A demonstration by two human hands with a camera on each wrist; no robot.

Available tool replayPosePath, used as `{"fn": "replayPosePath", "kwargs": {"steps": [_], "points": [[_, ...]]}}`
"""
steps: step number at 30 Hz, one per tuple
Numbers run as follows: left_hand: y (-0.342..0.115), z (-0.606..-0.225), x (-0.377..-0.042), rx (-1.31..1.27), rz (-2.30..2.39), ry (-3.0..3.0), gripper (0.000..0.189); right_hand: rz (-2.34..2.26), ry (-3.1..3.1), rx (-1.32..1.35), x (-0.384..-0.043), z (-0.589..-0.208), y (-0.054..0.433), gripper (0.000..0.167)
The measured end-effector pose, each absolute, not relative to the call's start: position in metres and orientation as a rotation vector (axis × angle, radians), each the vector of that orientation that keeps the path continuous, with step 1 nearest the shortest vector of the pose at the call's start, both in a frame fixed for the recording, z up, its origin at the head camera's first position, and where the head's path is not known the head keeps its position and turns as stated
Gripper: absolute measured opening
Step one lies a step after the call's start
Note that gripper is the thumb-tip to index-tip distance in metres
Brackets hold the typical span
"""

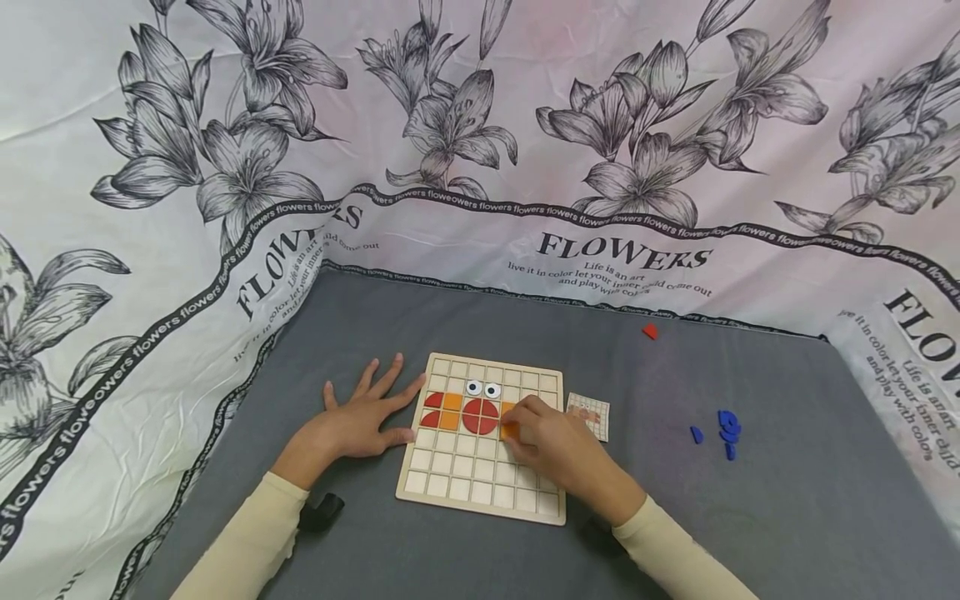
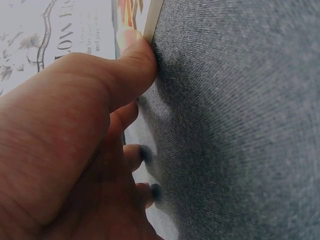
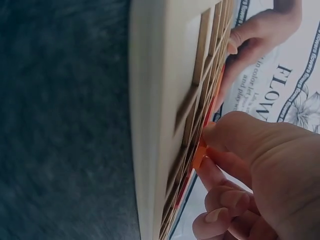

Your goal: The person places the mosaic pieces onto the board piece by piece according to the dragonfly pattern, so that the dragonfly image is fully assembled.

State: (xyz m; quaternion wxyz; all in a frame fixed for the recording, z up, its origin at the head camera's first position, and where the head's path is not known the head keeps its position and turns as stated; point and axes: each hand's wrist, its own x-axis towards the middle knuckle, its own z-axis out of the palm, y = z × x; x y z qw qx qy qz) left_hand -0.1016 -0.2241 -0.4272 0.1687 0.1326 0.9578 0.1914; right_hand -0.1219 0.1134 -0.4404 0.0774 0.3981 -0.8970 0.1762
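Observation:
A wooden grid board [image 1: 480,508] lies on the grey cloth. Set into it are a red circle [image 1: 480,416] of quarter pieces, two googly-eye pieces [image 1: 483,388], orange squares [image 1: 452,402] and red quarter pieces [image 1: 432,419] at the left. My right hand [image 1: 558,442] pinches an orange square [image 3: 200,156] between thumb and finger, low over the board right of the circle; the hand covers several cells. My left hand [image 1: 363,423] lies with fingers spread at the board's left edge, and its thumb [image 2: 134,52] rests on that edge.
A small picture card [image 1: 596,410] lies just right of the board, partly behind my right hand. Several blue pieces [image 1: 728,425] lie farther right, and a red piece [image 1: 650,332] is near the back. A black object [image 1: 321,512] sits by my left sleeve. Floral cloth [image 1: 630,275] stands behind.

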Motion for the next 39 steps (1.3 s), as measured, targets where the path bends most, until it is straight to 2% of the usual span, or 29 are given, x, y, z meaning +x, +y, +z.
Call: {"fn": "replayPosePath", "kwargs": {"steps": [39], "points": [[-0.2249, -0.4304, -0.1014, 0.368, 0.537, 2.731, 0.083, 0.546, -2.625, 1.228, -0.1246, -0.4436, 0.1130, 0.022]]}}
